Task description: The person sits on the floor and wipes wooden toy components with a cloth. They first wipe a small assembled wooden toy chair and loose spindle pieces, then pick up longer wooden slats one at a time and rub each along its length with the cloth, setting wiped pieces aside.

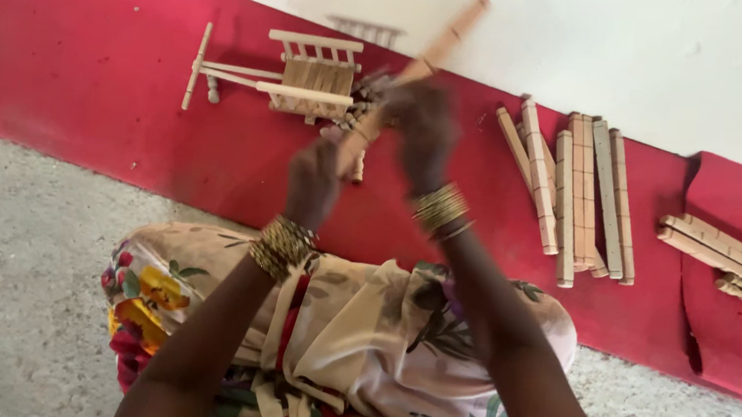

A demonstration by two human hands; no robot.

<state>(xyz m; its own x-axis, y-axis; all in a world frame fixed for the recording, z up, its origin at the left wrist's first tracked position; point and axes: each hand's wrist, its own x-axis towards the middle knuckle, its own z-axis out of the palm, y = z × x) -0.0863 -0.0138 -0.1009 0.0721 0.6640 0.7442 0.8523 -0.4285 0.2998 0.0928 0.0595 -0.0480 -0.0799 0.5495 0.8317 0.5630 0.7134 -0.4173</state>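
Note:
Both my hands hold one long notched wooden stick [439, 48] that slants up to the right, blurred by motion. My left hand [314, 181] grips its lower end, and my right hand [421, 134] grips it near the middle. Gold bangles ring both wrists. Just beyond my hands, a small wooden cart-like frame [310, 78] with a long handle lies on the red cloth [94, 67]. A little pile of short wooden pegs [369, 91] sits beside it, partly hidden by my hands.
Several long notched wooden sticks [577, 192] lie side by side on the red cloth at right. More sticks and pegs [720, 255] lie at far right. A white wall [618, 43] runs behind, grey gritty floor [26, 280] in front. My knees in floral cloth [363, 321] are below.

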